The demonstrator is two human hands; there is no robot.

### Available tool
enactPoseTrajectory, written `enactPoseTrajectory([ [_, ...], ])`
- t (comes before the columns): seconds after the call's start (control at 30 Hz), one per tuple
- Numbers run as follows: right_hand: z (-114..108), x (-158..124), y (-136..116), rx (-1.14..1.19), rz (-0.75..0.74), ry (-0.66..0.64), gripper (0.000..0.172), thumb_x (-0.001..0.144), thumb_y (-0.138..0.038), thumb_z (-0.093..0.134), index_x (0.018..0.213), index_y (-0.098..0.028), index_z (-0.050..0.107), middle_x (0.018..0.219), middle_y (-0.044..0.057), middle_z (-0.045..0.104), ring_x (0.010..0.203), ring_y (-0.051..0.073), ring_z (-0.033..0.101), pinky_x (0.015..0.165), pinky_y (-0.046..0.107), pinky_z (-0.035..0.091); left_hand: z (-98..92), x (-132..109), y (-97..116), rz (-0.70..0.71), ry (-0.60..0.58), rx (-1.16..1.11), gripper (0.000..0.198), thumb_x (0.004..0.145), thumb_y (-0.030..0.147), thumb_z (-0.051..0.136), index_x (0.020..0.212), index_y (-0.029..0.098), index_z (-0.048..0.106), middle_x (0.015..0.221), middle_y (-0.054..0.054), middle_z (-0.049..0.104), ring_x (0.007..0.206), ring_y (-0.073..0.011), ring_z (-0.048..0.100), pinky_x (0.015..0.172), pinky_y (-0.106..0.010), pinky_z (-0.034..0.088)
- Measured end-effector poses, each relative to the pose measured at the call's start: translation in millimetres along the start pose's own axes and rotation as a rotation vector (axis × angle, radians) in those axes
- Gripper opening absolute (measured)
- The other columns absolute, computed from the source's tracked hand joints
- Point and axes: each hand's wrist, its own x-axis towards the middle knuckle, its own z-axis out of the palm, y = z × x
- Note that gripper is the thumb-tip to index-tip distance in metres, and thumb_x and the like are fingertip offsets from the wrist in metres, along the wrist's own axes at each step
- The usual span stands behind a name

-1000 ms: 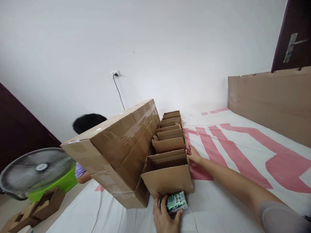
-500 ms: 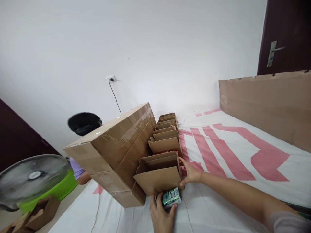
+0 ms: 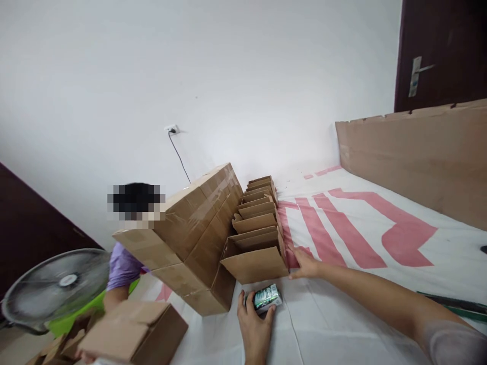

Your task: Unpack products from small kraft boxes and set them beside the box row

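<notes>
My left hand (image 3: 255, 327) is closed round a small green-and-silver printed box (image 3: 266, 298), which lies on the white cloth with thumb and fingers on its sides. Just beyond it stands an open-topped cardboard box (image 3: 254, 266) with its flaps up; its inside is mostly hidden by the front wall. At that box's right side is my right hand (image 3: 306, 263), fingers spread, holding nothing. Its fingertips are close to the front right corner; whether they touch it I cannot tell. Several more open cardboard boxes (image 3: 255, 223) run in a row toward the wall.
Taped cartons (image 3: 198, 228) are stacked left of the row. Behind them a person in a purple sleeve (image 3: 124, 266) has an arm by a carton (image 3: 129, 329) at lower left. A large fan (image 3: 68, 279) stands far left. A cardboard panel (image 3: 414, 157) borders the right side.
The nearest open box now sits farther from the small green box, with a wider gap. My right hand has shifted with it. The other person's carton has come into view at lower left.
</notes>
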Motion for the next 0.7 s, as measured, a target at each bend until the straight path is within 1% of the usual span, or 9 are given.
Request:
enactPoseTrajectory([
  [0.07, 0, -34, 0, -0.057, 0.048, -0.054, 0.105, 0.063, -0.045, 0.079, 0.149, -0.006, 0.033, 0.154, 0.027, 0.03, 0.142, 0.044, 0.027, 0.115, 0.057, 0.023, 0.0, 0, 0, 0.019, -0.002, 0.012, 0.056, 0.078, 0.041, 0.061, 0.126, 0.014, 0.049, 0.146, -0.02, 0.032, 0.134, -0.0365, 0.039, 0.108, -0.051, 0.039],
  [0.17, 0, -87, 0, -0.122, 0.071, -0.097, 0.073, 0.081, -0.041, 0.062, 0.145, -0.011, 0.043, 0.156, 0.02, 0.029, 0.146, 0.037, 0.021, 0.119, 0.054, 0.013, -2.6, -1, 2, 0.035, 0.095, 0.1, 0.062, 0.079, 0.04, 0.06, 0.132, 0.013, 0.044, 0.148, -0.023, 0.027, 0.135, -0.0388, 0.037, 0.104, -0.054, 0.04],
  [0.27, -1, -125, 0, -0.231, 0.055, -0.108, 0.062, 0.09, -0.04, 0.047, 0.147, -0.016, 0.041, 0.159, 0.013, 0.026, 0.147, 0.031, 0.019, 0.12, 0.05, 0.011, -7.6, -4, 5, -0.003, 0.196, 0.211, 0.05, 0.084, 0.036, 0.055, 0.126, 0.01, 0.05, 0.134, -0.025, 0.043, 0.128, -0.041, 0.042, 0.099, -0.06, 0.039],
  [0.3, -1, -132, 0, -0.267, 0.049, -0.104, 0.061, 0.092, -0.039, 0.045, 0.148, -0.017, 0.04, 0.159, 0.012, 0.026, 0.148, 0.03, 0.019, 0.12, 0.05, 0.012, -9.2, -5, 5, 0.0, 0.177, 0.22, 0.041, 0.087, 0.034, 0.051, 0.12, 0.011, 0.054, 0.123, -0.023, 0.052, 0.119, -0.0384, 0.05, 0.095, -0.058, 0.042],
  [0.37, 0, -141, 0, -0.311, 0.043, -0.083, 0.059, 0.092, -0.038, 0.043, 0.148, -0.017, 0.04, 0.159, 0.011, 0.027, 0.147, 0.029, 0.02, 0.12, 0.049, 0.014, -11.0, -7, 7, 0.058, 0.052, 0.2, 0.025, 0.088, 0.028, 0.048, 0.103, 0.014, 0.063, 0.097, -0.013, 0.062, 0.096, -0.0288, 0.062, 0.086, -0.046, 0.049],
  [0.43, 2, -143, 0, -0.337, 0.035, -0.053, 0.058, 0.092, -0.038, 0.043, 0.147, -0.018, 0.041, 0.158, 0.011, 0.029, 0.147, 0.029, 0.022, 0.12, 0.048, 0.016, -10.8, -7, 9, 0.143, -0.094, 0.178, 0.018, 0.086, 0.027, 0.05, 0.093, 0.019, 0.066, 0.085, -0.007, 0.065, 0.084, -0.0229, 0.063, 0.081, -0.037, 0.051],
  [0.5, 5, -143, 1, -0.352, 0.024, -0.026, 0.057, 0.092, -0.038, 0.043, 0.146, -0.017, 0.043, 0.157, 0.011, 0.031, 0.147, 0.028, 0.022, 0.119, 0.048, 0.016, -8.9, -7, 12, 0.195, -0.178, 0.174, 0.025, 0.084, 0.028, 0.053, 0.104, 0.019, 0.066, 0.1, -0.009, 0.068, 0.097, -0.0247, 0.062, 0.089, -0.038, 0.049],
  [0.6, 6, -144, 1, -0.347, 0.013, -0.001, 0.056, 0.093, -0.038, 0.042, 0.146, -0.017, 0.043, 0.157, 0.011, 0.031, 0.147, 0.028, 0.022, 0.119, 0.047, 0.015, -6.2, -4, 17, 0.193, -0.221, 0.197, 0.044, 0.084, 0.026, 0.05, 0.125, 0.014, 0.059, 0.128, -0.016, 0.06, 0.122, -0.0308, 0.052, 0.102, -0.048, 0.042],
  [0.7, 7, -144, 2, -0.333, 0.008, 0.01, 0.056, 0.093, -0.039, 0.042, 0.145, -0.017, 0.044, 0.157, 0.011, 0.032, 0.146, 0.028, 0.023, 0.119, 0.048, 0.016, -6.2, -2, 20, 0.164, -0.261, 0.213, 0.042, 0.085, 0.025, 0.047, 0.122, 0.014, 0.062, 0.132, -0.018, 0.059, 0.124, -0.0328, 0.051, 0.103, -0.052, 0.041],
])
